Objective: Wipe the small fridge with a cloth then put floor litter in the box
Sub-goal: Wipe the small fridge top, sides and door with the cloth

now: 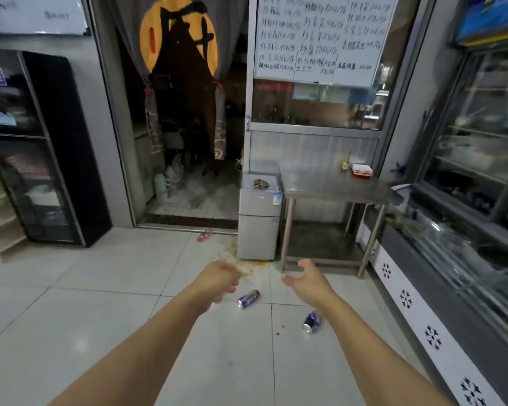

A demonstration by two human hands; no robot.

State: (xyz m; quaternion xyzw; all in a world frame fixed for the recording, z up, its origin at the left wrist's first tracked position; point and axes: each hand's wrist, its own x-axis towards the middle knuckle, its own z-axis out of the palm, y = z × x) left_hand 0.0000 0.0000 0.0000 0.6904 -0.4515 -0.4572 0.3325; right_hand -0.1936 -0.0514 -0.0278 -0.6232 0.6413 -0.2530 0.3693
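Left hand: the left hand point(220, 278) is held out in front with fingers loosely curled, and it holds nothing.
Right hand: the right hand point(307, 278) is spread wide with fingers bent like a claw, and it holds nothing too.
Why the hands are out: I think the person is walking up to the fridge, arms stretched ahead and ready to grab the cloth.
Small fridge: the small fridge point(258, 218) stands at 12 o'clock from the hands, pushed up just beside the steel bench point(332, 186). It is silver-grey, with two doors and a sticker near the top.
Cloth: a crumpled brownish cloth point(261, 183) lies on top of the fridge, handy for wiping.
Floor litter: one blue can point(248, 299) lies on its side between the hands, a bit nearer us. Another blue can point(312, 322) lies at 5 o'clock from it.
Spill: a yellow-brown splash point(251, 266) stains the tiles at the fridge's foot.
Box: I cannot see a box.
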